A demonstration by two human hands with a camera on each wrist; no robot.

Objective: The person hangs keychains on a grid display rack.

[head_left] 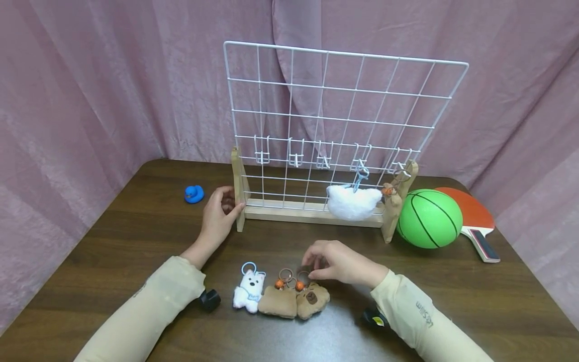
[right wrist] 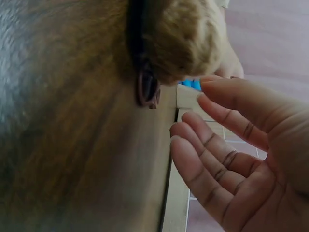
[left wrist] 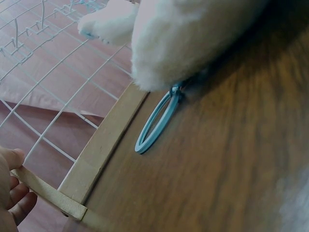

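Sleeves (head_left: 145, 296) nearest; before the wire rack (head_left: 318, 118), the right hand (head_left: 336, 262), grasping nothing, hovers beside a brown plush (head_left: 314, 301); the left hand (head_left: 218, 213) pinches the rack's post (head_left: 237, 168), likely steadying it.

White furry plush keychain (left wrist: 186, 38): cut off by left-wrist top edge | brown furry plush keychain (right wrist: 186, 46): blurred, cut off by right-wrist top edge | red-faced table-tennis paddle (head_left: 472, 211): partly hidden behind black-lined green ball (head_left: 429, 219)
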